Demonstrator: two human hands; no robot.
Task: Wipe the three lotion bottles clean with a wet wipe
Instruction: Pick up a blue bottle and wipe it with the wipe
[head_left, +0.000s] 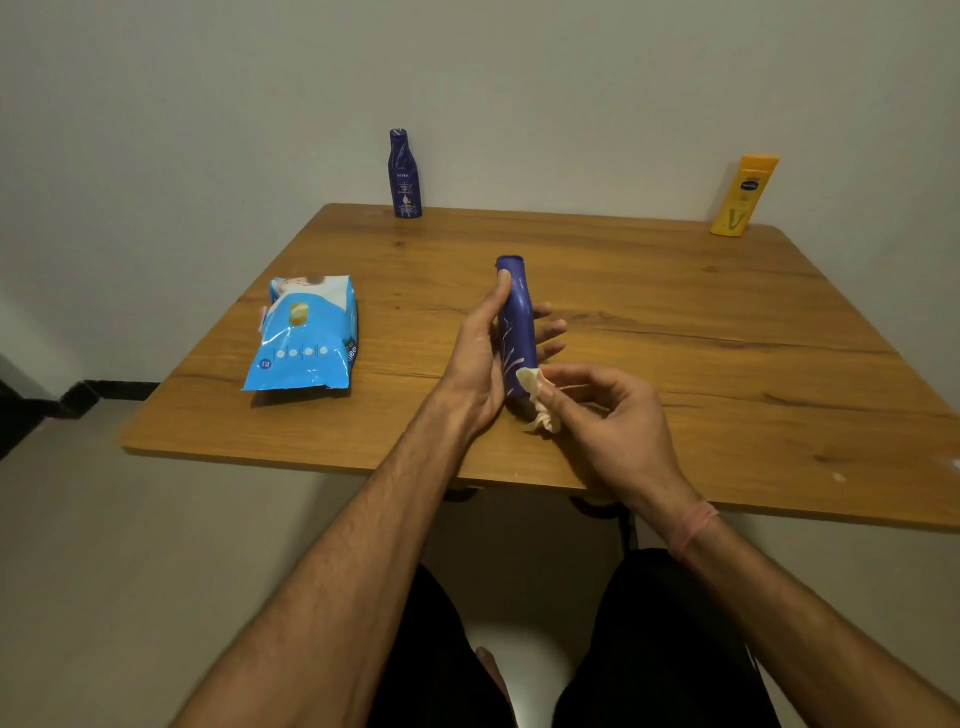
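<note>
A plain pale wall (208, 104) backs a wooden table (675, 322) with rounded corners; pale floor (78, 545) shows below its near edge, and the person's dark-clad legs (649, 649) sit under it.

Both bare forearms reach in over the near edge. The left hand (475, 358) holds a blue bottle (517, 322) above the middle of the table, cap end pointing away, thumb laid along its left side and fingers curled round behind it. The right hand (608, 410), a pink band (693, 525) at its wrist, pinches a crumpled wipe (535, 395) between thumb and forefinger and presses it against the bottle's near, lower end.

A blue wipes pack (304, 338) lies flat on the left part of the table, well apart from the hands. A second blue bottle (404, 174) stands upright at the far edge against the wall. A yellow bottle (743, 195) stands upright at the far right corner.
</note>
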